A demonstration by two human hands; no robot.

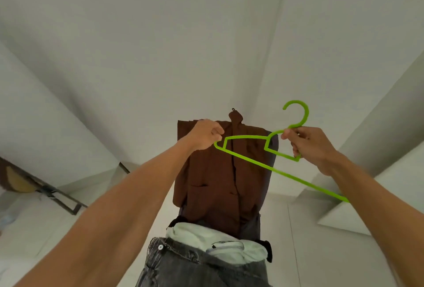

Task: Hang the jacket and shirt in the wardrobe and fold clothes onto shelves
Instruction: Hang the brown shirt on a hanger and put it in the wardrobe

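Both hands point(207, 134) point(307, 144) clasp green hanger point(252, 160) over jacket point(220, 176).

Brown jacket point(220, 172) flat, collar far end — pale shirt point(220, 244), grey jeans point(197, 268) nearer.

A pale, off-white flat surface point(321, 252) carries a row of clothes running away from the camera. Nearest lies a pair of dark grey denim jeans point(195, 266) with a metal button. Just beyond it sits a folded pale-green garment point(220, 240), overlapping the jeans' waistband. Further on lies a brown jacket point(218, 183), spread lengthwise, resting on what may be a dark grey cloth point(274, 149) showing along its right edge.
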